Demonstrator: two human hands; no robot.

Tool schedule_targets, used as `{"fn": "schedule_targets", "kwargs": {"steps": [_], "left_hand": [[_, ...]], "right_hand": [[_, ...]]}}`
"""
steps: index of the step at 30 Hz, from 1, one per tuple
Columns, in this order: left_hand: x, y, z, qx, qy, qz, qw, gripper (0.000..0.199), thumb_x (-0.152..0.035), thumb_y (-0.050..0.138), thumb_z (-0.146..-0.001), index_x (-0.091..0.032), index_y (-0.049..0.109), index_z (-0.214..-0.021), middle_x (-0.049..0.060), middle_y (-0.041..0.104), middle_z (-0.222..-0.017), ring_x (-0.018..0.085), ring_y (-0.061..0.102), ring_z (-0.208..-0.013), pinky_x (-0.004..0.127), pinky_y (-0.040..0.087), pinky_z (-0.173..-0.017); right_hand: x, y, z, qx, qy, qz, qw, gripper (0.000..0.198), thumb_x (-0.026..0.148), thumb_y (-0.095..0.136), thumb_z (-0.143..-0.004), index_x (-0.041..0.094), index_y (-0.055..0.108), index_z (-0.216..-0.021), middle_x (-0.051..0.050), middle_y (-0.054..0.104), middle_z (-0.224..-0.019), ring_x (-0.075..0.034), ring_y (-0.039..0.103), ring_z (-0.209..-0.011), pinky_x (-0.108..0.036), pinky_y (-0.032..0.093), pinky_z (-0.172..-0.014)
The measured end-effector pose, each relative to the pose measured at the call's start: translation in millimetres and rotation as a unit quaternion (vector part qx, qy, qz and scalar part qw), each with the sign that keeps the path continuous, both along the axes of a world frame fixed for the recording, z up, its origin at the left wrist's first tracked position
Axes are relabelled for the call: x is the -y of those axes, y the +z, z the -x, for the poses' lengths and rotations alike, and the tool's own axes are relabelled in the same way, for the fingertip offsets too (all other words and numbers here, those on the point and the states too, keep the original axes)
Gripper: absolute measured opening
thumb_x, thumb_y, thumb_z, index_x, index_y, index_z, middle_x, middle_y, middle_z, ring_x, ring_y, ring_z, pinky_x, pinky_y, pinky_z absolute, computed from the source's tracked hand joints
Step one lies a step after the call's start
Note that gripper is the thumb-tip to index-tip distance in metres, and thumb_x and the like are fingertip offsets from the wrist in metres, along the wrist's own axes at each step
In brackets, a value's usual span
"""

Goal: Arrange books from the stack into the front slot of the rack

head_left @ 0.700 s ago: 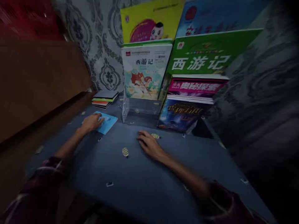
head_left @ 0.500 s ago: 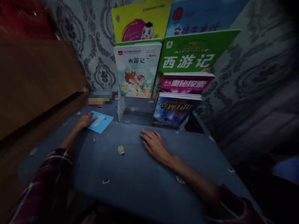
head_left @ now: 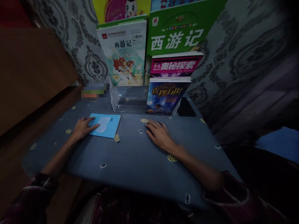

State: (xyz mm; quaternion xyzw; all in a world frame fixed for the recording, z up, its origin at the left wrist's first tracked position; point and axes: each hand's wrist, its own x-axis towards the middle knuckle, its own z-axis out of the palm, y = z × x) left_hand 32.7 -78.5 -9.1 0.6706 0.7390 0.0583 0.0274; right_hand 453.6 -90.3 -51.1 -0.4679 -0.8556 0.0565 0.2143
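Observation:
A thin light-blue book with a pale shape on its cover lies flat on the blue tablecloth. At its left edge is my left hand, closed on the book with the thumb across the cover; the undersides of the fingers are hidden. My right hand rests palm down on the cloth with its fingers stretched out and holds nothing. Straight ahead stands a clear book rack. Its front right slot holds a dark blue book, and a white-and-green book stands in the left column.
Behind the dark blue book rise a pink book and a green book. A blurred stack lies left of the rack. A black flat object sits at its right. Brown wooden panel at left, patterned wall behind.
The light-blue book has slid with my left hand toward me and to the right, and turned straighter. My right hand stays flat on the cloth. The camera view has shifted.

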Motion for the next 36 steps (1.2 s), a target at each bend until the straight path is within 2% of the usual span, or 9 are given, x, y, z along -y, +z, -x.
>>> {"fn": "schedule_targets", "kwargs": {"steps": [6, 12, 16, 19, 22, 25, 29, 33, 36], "left_hand": [[24.3, -4.2, -54.8, 0.056, -0.06, -0.016, 0.997, 0.075, -0.072, 0.057, -0.083, -0.023, 0.063, -0.14, 0.013, 0.059, -0.117, 0.033, 0.057, -0.11, 0.046, 0.048, -0.1], [29.5, 0.8, -114.2, 0.11, -0.175, 0.0, 0.978, 0.056, -0.052, 0.06, -0.091, -0.023, 0.064, -0.138, 0.008, 0.059, -0.115, 0.027, 0.06, -0.109, 0.041, 0.049, -0.101], [36.9, 9.7, -152.8, 0.015, -0.203, 0.002, 0.979, 0.042, -0.037, 0.057, -0.096, -0.021, 0.064, -0.135, 0.012, 0.062, -0.117, 0.03, 0.061, -0.112, 0.044, 0.052, -0.096], [43.5, 7.8, -180.1, -0.081, -0.241, -0.058, 0.965, 0.033, -0.028, 0.052, -0.099, -0.018, 0.067, -0.127, 0.018, 0.06, -0.134, 0.036, 0.056, -0.126, 0.053, 0.049, -0.101], [44.7, -4.7, -199.0, -0.074, -0.316, -0.071, 0.943, 0.037, -0.022, 0.041, -0.103, -0.016, 0.06, -0.134, 0.018, 0.059, -0.145, 0.03, 0.052, -0.137, 0.051, 0.044, -0.111], [38.9, -17.0, -200.4, -0.051, -0.328, -0.064, 0.941, 0.042, -0.022, 0.034, -0.105, -0.014, 0.055, -0.141, 0.018, 0.057, -0.149, 0.028, 0.052, -0.14, 0.051, 0.042, -0.114], [24.8, -20.8, -175.1, -0.014, -0.287, -0.062, 0.956, 0.043, -0.024, 0.037, -0.103, -0.01, 0.056, -0.139, 0.021, 0.056, -0.15, 0.031, 0.053, -0.14, 0.054, 0.041, -0.116], [7.6, -19.0, -141.1, 0.071, -0.298, -0.055, 0.95, 0.044, -0.024, 0.038, -0.101, -0.016, 0.058, -0.14, 0.013, 0.058, -0.15, 0.026, 0.054, -0.14, 0.046, 0.044, -0.117], [-5.0, -18.6, -122.4, 0.155, -0.324, -0.023, 0.933, 0.046, -0.029, 0.039, -0.101, -0.018, 0.059, -0.14, 0.009, 0.062, -0.147, 0.024, 0.057, -0.137, 0.043, 0.045, -0.117]], "right_hand": [[-3.5, -0.4, -1.5, -0.093, -0.009, 0.023, 0.995, 0.039, 0.035, 0.038, -0.105, 0.02, 0.066, -0.127, -0.014, 0.068, -0.137, -0.031, 0.06, -0.133, -0.058, 0.042, -0.113], [-11.9, 0.6, -9.4, -0.169, -0.035, 0.027, 0.985, 0.039, 0.037, 0.038, -0.105, 0.02, 0.067, -0.125, -0.014, 0.071, -0.131, -0.03, 0.065, -0.124, -0.051, 0.051, -0.105], [-4.8, 8.1, -8.0, -0.096, -0.035, -0.021, 0.995, 0.033, 0.03, 0.045, -0.102, 0.017, 0.07, -0.119, -0.016, 0.07, -0.132, -0.033, 0.065, -0.124, -0.056, 0.05, -0.104], [5.7, 10.5, 2.2, -0.047, 0.034, -0.045, 0.997, 0.03, 0.025, 0.047, -0.102, 0.017, 0.072, -0.117, -0.016, 0.072, -0.129, -0.031, 0.065, -0.123, -0.054, 0.05, -0.106], [13.8, 5.2, 14.2, -0.024, 0.094, -0.038, 0.995, 0.032, 0.026, 0.049, -0.102, 0.017, 0.07, -0.124, -0.016, 0.07, -0.134, -0.03, 0.062, -0.129, -0.053, 0.048, -0.11], [16.6, -2.7, 20.3, -0.02, 0.099, -0.017, 0.995, 0.037, 0.028, 0.051, -0.102, 0.016, 0.065, -0.134, -0.016, 0.065, -0.142, -0.029, 0.057, -0.137, -0.055, 0.043, -0.117], [15.2, -5.2, 17.5, -0.008, 0.092, 0.014, 0.996, 0.042, 0.03, 0.048, -0.103, 0.017, 0.061, -0.141, -0.015, 0.061, -0.148, -0.03, 0.052, -0.142, -0.058, 0.04, -0.12], [15.8, 5.3, 19.0, 0.017, 0.099, 0.029, 0.994, 0.041, 0.03, 0.046, -0.104, 0.02, 0.06, -0.142, -0.013, 0.059, -0.149, -0.03, 0.049, -0.144, -0.059, 0.039, -0.12], [22.3, 18.0, 35.1, 0.044, 0.163, 0.038, 0.985, 0.039, 0.028, 0.047, -0.104, 0.017, 0.061, -0.14, -0.014, 0.06, -0.148, -0.03, 0.047, -0.146, -0.058, 0.036, -0.121]]}}
